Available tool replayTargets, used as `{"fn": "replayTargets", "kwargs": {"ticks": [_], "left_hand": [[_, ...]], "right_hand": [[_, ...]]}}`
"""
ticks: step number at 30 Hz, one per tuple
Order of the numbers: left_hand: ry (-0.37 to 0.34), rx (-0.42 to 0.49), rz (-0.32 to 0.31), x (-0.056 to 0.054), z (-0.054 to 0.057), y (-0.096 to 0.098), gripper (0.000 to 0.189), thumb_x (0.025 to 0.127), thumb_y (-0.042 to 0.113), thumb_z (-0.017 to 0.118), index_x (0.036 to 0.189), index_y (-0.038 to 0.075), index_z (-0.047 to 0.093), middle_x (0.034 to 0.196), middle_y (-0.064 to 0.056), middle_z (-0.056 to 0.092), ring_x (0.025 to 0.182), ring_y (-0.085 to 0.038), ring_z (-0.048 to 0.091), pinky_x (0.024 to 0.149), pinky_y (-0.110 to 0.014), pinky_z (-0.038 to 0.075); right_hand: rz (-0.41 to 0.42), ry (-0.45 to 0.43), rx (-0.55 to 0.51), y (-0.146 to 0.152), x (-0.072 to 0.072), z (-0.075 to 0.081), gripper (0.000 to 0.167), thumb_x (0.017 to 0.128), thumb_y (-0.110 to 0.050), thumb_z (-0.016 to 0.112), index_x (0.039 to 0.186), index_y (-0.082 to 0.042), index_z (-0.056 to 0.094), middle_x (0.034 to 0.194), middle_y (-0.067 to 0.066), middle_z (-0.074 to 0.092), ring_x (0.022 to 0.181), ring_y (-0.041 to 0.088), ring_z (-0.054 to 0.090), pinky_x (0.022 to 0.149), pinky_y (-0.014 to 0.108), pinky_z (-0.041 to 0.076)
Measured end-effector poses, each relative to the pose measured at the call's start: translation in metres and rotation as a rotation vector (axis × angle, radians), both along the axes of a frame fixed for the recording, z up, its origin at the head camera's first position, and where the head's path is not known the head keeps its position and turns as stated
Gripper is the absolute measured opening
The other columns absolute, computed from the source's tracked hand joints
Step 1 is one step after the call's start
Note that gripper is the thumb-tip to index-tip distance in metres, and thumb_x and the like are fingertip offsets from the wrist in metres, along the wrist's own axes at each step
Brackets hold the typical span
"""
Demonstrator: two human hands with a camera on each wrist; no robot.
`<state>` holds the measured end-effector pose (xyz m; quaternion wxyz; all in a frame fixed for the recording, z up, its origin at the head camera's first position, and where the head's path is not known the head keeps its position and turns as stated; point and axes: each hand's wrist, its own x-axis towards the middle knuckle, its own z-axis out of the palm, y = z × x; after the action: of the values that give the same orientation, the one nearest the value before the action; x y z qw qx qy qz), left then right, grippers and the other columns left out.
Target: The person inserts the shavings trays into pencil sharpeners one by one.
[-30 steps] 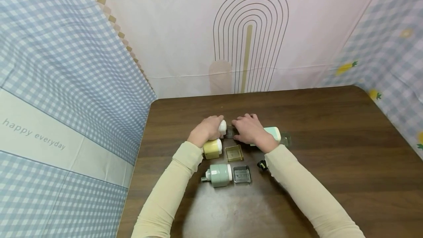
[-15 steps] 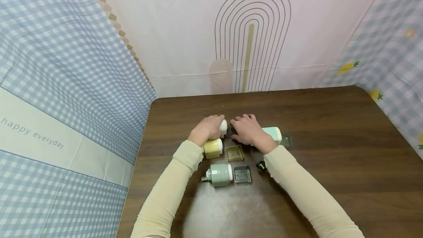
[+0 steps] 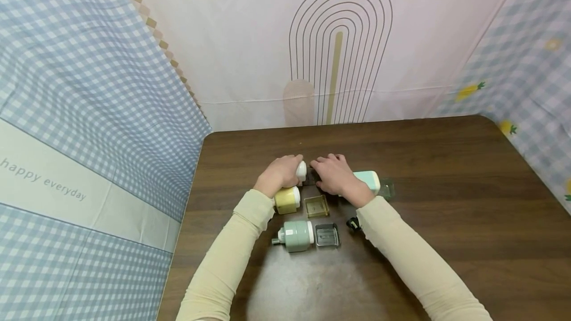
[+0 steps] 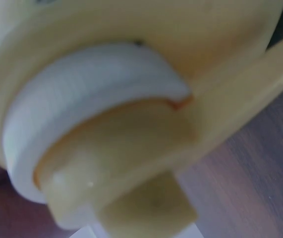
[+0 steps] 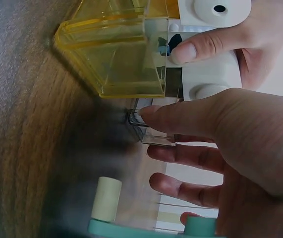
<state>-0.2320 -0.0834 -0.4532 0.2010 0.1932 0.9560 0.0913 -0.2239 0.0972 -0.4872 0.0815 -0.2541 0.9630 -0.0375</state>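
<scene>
My left hand grips a white pencil sharpener lying on the table, its thumb pressed on the front in the right wrist view. Close by, my right hand pinches a small clear drawer between thumb and fingers, at the sharpener's front. Just nearer lies a yellow sharpener with a white front; its crank side fills the left wrist view, blurred. A clear yellow drawer sits right of it. Whether the clear drawer is inside the white sharpener I cannot tell.
A green sharpener and a dark clear drawer lie nearest me. Right of my right hand are a teal sharpener and a greenish clear drawer. A small black object rests by my right sleeve.
My right hand has shifted slightly left with the clear drawer, toward the white sharpener. The left hand keeps its grip and has hardly moved.
</scene>
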Motion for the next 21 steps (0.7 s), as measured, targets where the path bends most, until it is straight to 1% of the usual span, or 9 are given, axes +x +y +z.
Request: {"fn": "replayTargets", "kwargs": {"ticks": [5, 7, 13, 16, 21], "left_hand": [[0.004, -0.006, 0.002, -0.0003, 0.0003, 0.0011, 0.071, 0.098, 0.023, 0.078, 0.158, 0.008, 0.044, 0.147, -0.015, 0.059, 0.129, -0.031, 0.059, 0.109, -0.046, 0.047], [0.007, -0.012, 0.003, -0.0007, -0.0003, 0.0012, 0.071, 0.098, 0.023, 0.078, 0.158, 0.008, 0.045, 0.148, -0.014, 0.059, 0.131, -0.031, 0.059, 0.11, -0.046, 0.047], [0.011, -0.027, 0.005, -0.0011, -0.0017, 0.0016, 0.074, 0.098, 0.024, 0.078, 0.161, 0.008, 0.042, 0.153, -0.015, 0.056, 0.138, -0.032, 0.055, 0.116, -0.046, 0.043], [0.012, -0.033, -0.002, -0.0009, -0.0023, 0.0019, 0.075, 0.098, 0.025, 0.077, 0.162, 0.008, 0.04, 0.155, -0.014, 0.054, 0.14, -0.032, 0.054, 0.117, -0.046, 0.042], [0.017, -0.04, -0.005, -0.0005, -0.0031, 0.0019, 0.076, 0.099, 0.026, 0.077, 0.163, 0.009, 0.04, 0.155, -0.013, 0.055, 0.14, -0.031, 0.054, 0.116, -0.045, 0.043]], "right_hand": [[0.004, 0.006, -0.009, 0.0028, 0.0018, 0.0015, 0.057, 0.095, -0.026, 0.082, 0.147, -0.01, 0.062, 0.144, 0.013, 0.064, 0.129, 0.043, 0.056, 0.112, 0.067, 0.037], [0.005, 0.01, -0.017, 0.0027, 0.002, 0.0016, 0.058, 0.095, -0.025, 0.082, 0.147, -0.01, 0.062, 0.144, 0.013, 0.064, 0.128, 0.043, 0.056, 0.113, 0.067, 0.036], [0.009, 0.02, -0.039, -0.0002, 0.0013, 0.0003, 0.059, 0.096, -0.024, 0.081, 0.148, -0.009, 0.059, 0.144, 0.013, 0.064, 0.128, 0.044, 0.056, 0.113, 0.067, 0.036], [0.007, 0.019, -0.049, -0.0012, 0.0016, -0.0002, 0.059, 0.097, -0.023, 0.08, 0.149, -0.008, 0.058, 0.145, 0.013, 0.064, 0.129, 0.043, 0.056, 0.113, 0.067, 0.037], [0.001, 0.005, -0.071, -0.0044, 0.0018, -0.0033, 0.064, 0.097, -0.024, 0.079, 0.154, -0.007, 0.053, 0.148, 0.015, 0.061, 0.13, 0.043, 0.056, 0.11, 0.066, 0.039]]}}
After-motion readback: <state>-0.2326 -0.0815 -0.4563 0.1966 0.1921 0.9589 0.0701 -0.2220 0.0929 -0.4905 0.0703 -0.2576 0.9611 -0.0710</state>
